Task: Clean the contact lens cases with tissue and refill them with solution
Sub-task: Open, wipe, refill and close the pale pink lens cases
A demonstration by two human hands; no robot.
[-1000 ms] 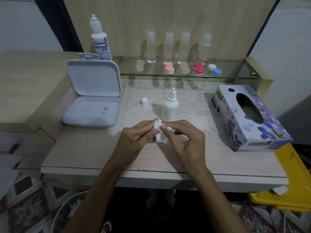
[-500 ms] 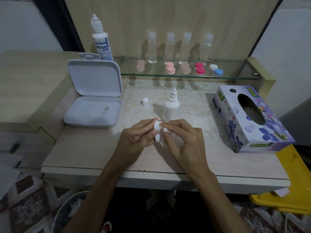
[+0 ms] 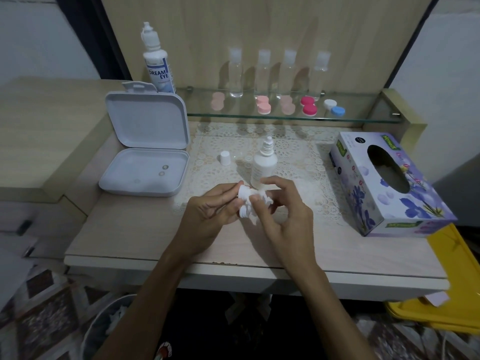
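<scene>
My left hand [image 3: 210, 211] holds a white contact lens case [image 3: 243, 201] upright over the table's middle. My right hand [image 3: 283, 216] pinches a crumpled white tissue [image 3: 257, 201] against the case. Just behind the hands stands a small white solution bottle [image 3: 262, 165] with its cap off; the cap [image 3: 225, 157] sits to its left on the lace mat. An open white box [image 3: 145, 167] at the left holds two small round lenses [image 3: 163, 170]. A floral tissue box [image 3: 387, 183] lies at the right.
A glass shelf [image 3: 363, 118] at the back carries several pink, red and white-blue lens cases [image 3: 308, 106], clear bottles [image 3: 263, 74] and a large Dream Eye bottle [image 3: 157, 63]. A bin with tissue [image 3: 109, 326] stands under the table's left, a yellow lid [image 3: 446, 294] at the right.
My right hand has turned the tissue against the case, and its fingers have spread out a little. The case stays in my left hand at the same spot.
</scene>
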